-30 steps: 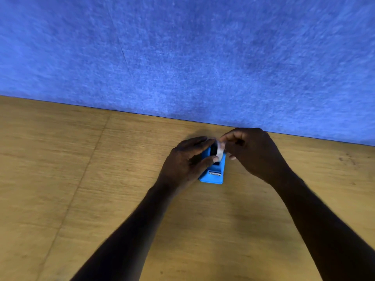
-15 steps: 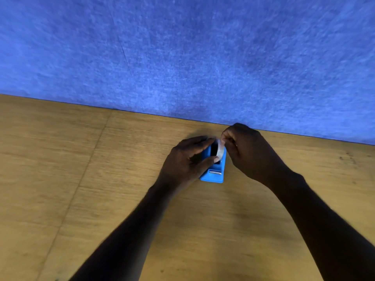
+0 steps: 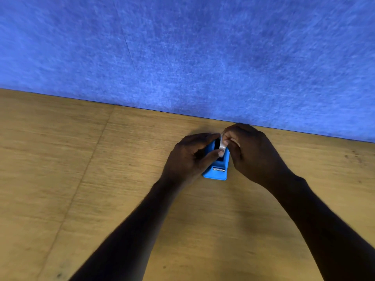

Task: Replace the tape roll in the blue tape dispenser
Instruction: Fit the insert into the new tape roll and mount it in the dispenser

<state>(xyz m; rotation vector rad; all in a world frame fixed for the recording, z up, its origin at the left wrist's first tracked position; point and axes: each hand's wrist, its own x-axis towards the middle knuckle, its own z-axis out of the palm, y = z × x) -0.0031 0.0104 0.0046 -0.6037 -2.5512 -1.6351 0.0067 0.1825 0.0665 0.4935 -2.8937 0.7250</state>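
Observation:
The blue tape dispenser [image 3: 217, 171] stands on the wooden table near the blue wall, its metal cutter end facing me. My left hand [image 3: 188, 157] wraps around its left side, thumb and forefinger across the top slot. A whitish tape roll [image 3: 222, 146] stands on edge in the slot. My right hand [image 3: 253, 153] pinches that roll from the right, fingers curled over it. Most of the roll and the dispenser's far end are hidden by my fingers.
The wooden table [image 3: 101, 199] stretches out to the left and toward me, with a seam running diagonally on the left. A blue felt wall [image 3: 182, 57] rises right behind the dispenser.
My right hand has closed in over the tape roll and pressed it closer to the dispenser's slot. My left hand and the dispenser have stayed in place.

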